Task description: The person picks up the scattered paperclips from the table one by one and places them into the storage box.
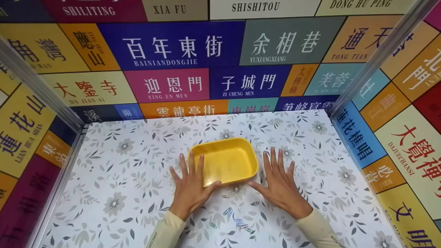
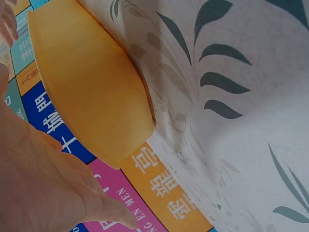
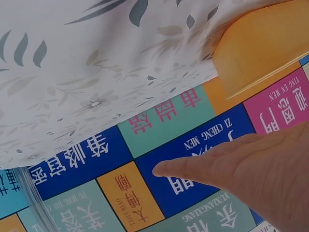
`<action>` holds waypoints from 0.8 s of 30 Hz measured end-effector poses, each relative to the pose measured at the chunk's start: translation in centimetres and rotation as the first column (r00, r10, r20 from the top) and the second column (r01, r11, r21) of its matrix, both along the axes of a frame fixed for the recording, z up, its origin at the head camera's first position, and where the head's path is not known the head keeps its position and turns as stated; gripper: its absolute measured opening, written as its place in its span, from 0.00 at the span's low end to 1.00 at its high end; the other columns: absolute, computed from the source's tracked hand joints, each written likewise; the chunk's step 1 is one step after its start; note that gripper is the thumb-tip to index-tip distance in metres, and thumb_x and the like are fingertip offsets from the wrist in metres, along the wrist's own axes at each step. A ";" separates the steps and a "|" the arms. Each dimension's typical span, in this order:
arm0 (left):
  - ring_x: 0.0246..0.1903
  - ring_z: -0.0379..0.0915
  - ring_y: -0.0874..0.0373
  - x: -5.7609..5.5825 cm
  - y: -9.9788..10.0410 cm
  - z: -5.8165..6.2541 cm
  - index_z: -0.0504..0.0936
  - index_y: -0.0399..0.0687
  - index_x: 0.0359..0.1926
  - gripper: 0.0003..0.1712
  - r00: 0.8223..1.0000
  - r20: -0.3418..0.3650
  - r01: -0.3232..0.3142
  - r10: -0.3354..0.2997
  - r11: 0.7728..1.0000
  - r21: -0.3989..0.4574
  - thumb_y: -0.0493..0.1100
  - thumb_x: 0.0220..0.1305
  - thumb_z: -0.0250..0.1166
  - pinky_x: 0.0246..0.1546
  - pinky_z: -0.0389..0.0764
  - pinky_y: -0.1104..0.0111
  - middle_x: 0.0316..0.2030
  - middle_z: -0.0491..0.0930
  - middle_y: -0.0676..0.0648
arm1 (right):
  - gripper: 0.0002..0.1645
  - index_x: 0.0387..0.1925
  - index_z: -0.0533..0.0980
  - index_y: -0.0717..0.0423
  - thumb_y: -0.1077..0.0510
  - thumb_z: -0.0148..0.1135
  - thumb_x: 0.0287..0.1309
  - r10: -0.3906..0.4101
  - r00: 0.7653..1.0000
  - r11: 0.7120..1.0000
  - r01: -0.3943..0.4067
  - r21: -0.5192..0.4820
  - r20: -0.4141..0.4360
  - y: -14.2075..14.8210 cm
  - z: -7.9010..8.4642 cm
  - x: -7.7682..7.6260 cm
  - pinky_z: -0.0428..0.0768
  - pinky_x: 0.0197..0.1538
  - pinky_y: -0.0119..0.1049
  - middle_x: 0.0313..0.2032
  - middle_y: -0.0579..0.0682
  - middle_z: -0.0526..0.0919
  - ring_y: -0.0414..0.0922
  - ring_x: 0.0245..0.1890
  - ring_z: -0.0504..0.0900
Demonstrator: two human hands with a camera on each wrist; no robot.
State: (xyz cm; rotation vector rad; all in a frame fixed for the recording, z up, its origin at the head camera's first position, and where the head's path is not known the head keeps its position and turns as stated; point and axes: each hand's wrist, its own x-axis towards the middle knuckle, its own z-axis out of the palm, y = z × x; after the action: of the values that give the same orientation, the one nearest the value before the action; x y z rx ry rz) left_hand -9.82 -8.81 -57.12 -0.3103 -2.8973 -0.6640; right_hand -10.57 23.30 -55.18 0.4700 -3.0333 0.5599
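A yellow plastic tray [image 1: 229,156] with rounded corners sits on the patterned tabletop, its inside bare. My left hand [image 1: 191,187] is spread at the tray's left side, its fingers overlapping the rim in the head view; whether it touches cannot be told. To the right of the tray, my right hand [image 1: 280,187] is also spread, apart from it and holding nothing. The left wrist view shows the tray's outer wall [image 2: 91,82] beside the left palm [image 2: 48,179]. In the right wrist view, the right hand [image 3: 241,169] has its thumb extended below the tray's wall [image 3: 260,48].
Several coloured paper clips [image 1: 237,222] lie loosely between the forearms. One more paper clip [image 1: 225,196] lies just in front of the tray. Panels printed with place names [image 1: 172,44] enclose the white floral tabletop [image 1: 113,165] at the back and sides.
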 end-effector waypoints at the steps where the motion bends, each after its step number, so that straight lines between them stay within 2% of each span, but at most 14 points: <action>1: 0.83 0.32 0.20 0.0 0.0 0.0 0.55 0.45 0.89 0.63 1.000 0.001 0.001 -0.001 1.000 0.002 0.79 0.69 0.61 0.70 0.39 0.13 0.87 0.44 0.29 | 0.71 0.90 0.42 0.59 0.23 0.64 0.69 0.000 1.000 1.000 0.000 0.003 0.000 0.0 0.0 0.0 0.31 0.77 0.84 0.89 0.61 0.32 0.66 0.87 0.30; 17: 0.84 0.29 0.22 0.2 -0.4 0.1 0.54 0.45 0.89 0.64 0.999 0.050 -0.005 0.005 1.000 0.008 0.81 0.69 0.59 0.71 0.36 0.14 0.87 0.41 0.30 | 0.70 0.90 0.40 0.56 0.23 0.63 0.70 0.018 1.000 1.000 -0.018 -0.002 0.024 -0.3 -0.3 0.7 0.31 0.76 0.85 0.88 0.61 0.31 0.68 0.87 0.30; 21: 0.85 0.27 0.24 0.1 -0.5 -0.1 0.52 0.46 0.90 0.65 0.996 0.087 -0.007 0.003 0.999 0.047 0.81 0.69 0.58 0.73 0.36 0.16 0.88 0.39 0.32 | 0.70 0.90 0.40 0.55 0.23 0.63 0.70 0.016 0.999 1.000 -0.016 0.001 0.032 -0.3 -0.4 0.8 0.30 0.76 0.84 0.88 0.62 0.31 0.67 0.87 0.28; 24: 0.86 0.25 0.27 0.0 -0.6 -0.3 0.48 0.47 0.90 0.67 0.993 0.119 -0.021 0.010 0.995 0.098 0.82 0.68 0.59 0.76 0.36 0.20 0.89 0.35 0.35 | 0.70 0.90 0.41 0.56 0.23 0.63 0.70 0.018 1.000 1.000 -0.018 0.003 0.017 -0.4 -0.7 1.0 0.34 0.77 0.85 0.88 0.63 0.33 0.69 0.87 0.30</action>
State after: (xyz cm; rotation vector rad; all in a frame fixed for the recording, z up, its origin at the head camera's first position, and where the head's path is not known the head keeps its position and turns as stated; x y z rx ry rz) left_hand -9.79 -9.38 -57.46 -0.2435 -2.9614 -0.8487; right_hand -9.56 22.94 -55.84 0.4956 -3.0499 0.5629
